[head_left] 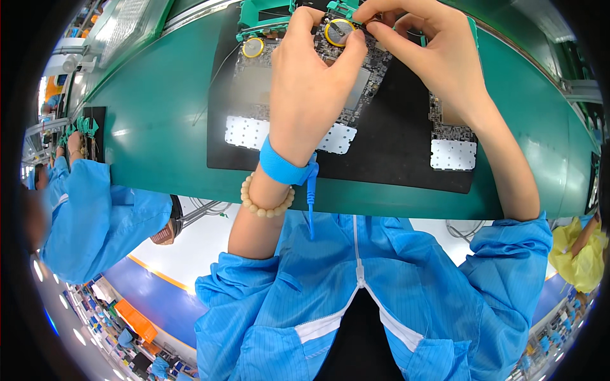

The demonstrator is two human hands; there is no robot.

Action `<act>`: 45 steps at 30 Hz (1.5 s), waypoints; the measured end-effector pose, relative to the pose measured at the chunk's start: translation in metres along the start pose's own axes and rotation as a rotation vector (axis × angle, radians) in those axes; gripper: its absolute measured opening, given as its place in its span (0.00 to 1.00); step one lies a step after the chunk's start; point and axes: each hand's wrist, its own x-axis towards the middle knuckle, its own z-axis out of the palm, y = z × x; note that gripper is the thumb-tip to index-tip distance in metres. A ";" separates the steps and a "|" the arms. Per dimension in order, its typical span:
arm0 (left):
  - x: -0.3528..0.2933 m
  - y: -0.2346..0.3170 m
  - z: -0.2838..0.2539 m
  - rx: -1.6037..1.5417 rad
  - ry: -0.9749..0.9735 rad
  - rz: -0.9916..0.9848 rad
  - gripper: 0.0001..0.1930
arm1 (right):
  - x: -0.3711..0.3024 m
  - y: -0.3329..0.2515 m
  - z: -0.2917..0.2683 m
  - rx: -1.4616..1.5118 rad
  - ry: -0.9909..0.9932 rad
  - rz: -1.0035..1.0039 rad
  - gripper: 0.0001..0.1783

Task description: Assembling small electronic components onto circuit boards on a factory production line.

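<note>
On a black mat [381, 168] lies a circuit board [375, 73] with a round, yellow-rimmed coin cell [338, 32] near its far end. My left hand [311, 86] grips this board, its thumb beside the coin cell and its other fingers bent over the far end. A blue wrist strap and a beaded bracelet circle that wrist. At the board's far right corner, the fingertips of my right hand [438, 57] are pinched together; what is between them is too small to tell. A second board [254, 82] with its own coin cell [253, 47] lies partly under my left hand.
Another board [452, 154] with a white perforated plate lies below my right wrist. Green plastic fixtures [260, 13] stand along the far side, with a thin wire nearby. The green table [152, 140] surrounds the mat. A co-worker in blue [95, 209] works at the left.
</note>
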 end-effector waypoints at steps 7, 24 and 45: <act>-0.002 -0.001 -0.001 -0.021 0.016 -0.014 0.10 | -0.001 0.012 0.017 -0.158 0.086 -0.104 0.09; 0.002 0.014 -0.007 -0.012 0.061 -0.053 0.15 | -0.006 0.012 0.029 0.121 0.153 -0.130 0.11; -0.040 0.064 -0.028 0.578 0.101 0.272 0.27 | 0.190 0.109 -0.068 -0.834 0.022 0.070 0.11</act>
